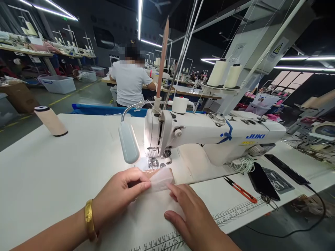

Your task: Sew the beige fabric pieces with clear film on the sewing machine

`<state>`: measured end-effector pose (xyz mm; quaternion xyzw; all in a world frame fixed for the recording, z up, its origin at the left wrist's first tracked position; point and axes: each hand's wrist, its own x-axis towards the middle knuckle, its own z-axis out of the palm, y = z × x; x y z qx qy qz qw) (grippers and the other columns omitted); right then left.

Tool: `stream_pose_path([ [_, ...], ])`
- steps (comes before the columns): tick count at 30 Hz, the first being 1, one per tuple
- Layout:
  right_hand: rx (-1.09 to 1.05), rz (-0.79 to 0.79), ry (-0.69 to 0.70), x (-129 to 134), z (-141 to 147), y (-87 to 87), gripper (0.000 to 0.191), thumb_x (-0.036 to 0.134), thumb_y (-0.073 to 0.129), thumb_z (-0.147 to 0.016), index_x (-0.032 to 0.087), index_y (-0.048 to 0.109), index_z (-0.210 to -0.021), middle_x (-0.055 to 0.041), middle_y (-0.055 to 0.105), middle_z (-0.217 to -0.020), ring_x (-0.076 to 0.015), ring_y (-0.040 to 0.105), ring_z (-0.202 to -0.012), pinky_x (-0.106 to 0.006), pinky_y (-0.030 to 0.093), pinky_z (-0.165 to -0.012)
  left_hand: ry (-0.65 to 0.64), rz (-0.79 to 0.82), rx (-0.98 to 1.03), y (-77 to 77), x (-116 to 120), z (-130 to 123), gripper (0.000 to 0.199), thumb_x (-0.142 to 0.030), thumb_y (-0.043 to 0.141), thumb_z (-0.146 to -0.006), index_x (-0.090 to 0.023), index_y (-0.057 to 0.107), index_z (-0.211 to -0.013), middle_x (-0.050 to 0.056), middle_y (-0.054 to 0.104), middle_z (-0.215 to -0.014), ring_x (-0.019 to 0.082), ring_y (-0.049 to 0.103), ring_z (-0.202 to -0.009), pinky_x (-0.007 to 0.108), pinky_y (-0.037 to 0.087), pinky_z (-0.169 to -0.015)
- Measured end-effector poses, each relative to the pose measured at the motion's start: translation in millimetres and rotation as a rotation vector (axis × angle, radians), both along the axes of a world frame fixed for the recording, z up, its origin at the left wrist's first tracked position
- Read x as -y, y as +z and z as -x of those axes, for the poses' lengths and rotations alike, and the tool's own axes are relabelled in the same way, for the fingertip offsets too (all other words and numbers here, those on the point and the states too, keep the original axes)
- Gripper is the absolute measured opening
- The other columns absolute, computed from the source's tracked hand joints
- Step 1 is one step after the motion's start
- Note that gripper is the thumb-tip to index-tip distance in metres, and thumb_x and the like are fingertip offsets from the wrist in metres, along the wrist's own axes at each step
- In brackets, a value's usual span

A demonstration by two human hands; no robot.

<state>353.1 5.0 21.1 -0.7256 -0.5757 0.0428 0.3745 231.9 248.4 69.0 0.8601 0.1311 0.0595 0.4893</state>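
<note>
A small piece of thin, white, see-through fabric (161,179) lies in front of the sewing machine (193,129), just before its needle area and presser foot (153,162). Pinched between the thumb and forefinger of my left hand (123,186) is the fabric's left edge. My right hand (192,212) rests at the fabric's right edge, forefinger touching it, thumb held apart. Beneath the fabric shows a tan-brown strip (171,171); what it is I cannot make out. A gold bracelet (89,219) circles my left wrist.
Right of my hands lie orange thread snips (240,190), a black phone (263,181) and a coiled cable (243,164). A thread cone (51,121) stands on the white table (65,174) at left. A grey lamp (128,143) hangs beside the needle. A person in white (129,82) sits ahead.
</note>
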Motion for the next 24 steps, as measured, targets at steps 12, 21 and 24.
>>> stream_pose_path([
  [12,-1.036,0.2,0.436,-55.3,-19.2,61.1,0.057,0.074,0.074,-0.088,0.021,0.071,-0.107,-0.0027,0.066,-0.096,-0.0197,0.06,-0.09,-0.031,0.045,-0.08,-0.325,0.166,-0.256,60.8,1.7,7.5,0.029,-0.048,0.059,-0.094,-0.022,0.057,-0.081,-0.003,0.061,-0.074,0.016,0.053,-0.068,0.024,0.04,-0.062],
  [21,-0.896,0.088,0.12,-82.2,-12.3,36.4,0.03,0.047,0.077,-0.087,0.02,0.063,-0.09,-0.0005,0.06,-0.09,-0.0182,0.056,-0.083,-0.031,0.042,-0.075,-0.116,0.266,-0.249,36.3,-19.4,-5.6,0.026,-0.046,0.065,-0.08,-0.022,0.057,-0.08,-0.005,0.052,-0.069,0.016,0.048,-0.066,0.025,0.038,-0.061],
  [24,-0.893,0.097,0.106,-80.3,-11.1,39.2,0.033,0.049,0.077,-0.087,0.02,0.061,-0.089,-0.0001,0.057,-0.089,-0.0179,0.054,-0.082,-0.031,0.041,-0.074,-0.067,0.273,-0.234,39.0,-13.1,-6.2,0.03,-0.05,0.069,-0.082,-0.021,0.063,-0.081,-0.003,0.057,-0.073,0.017,0.053,-0.069,0.026,0.043,-0.064],
])
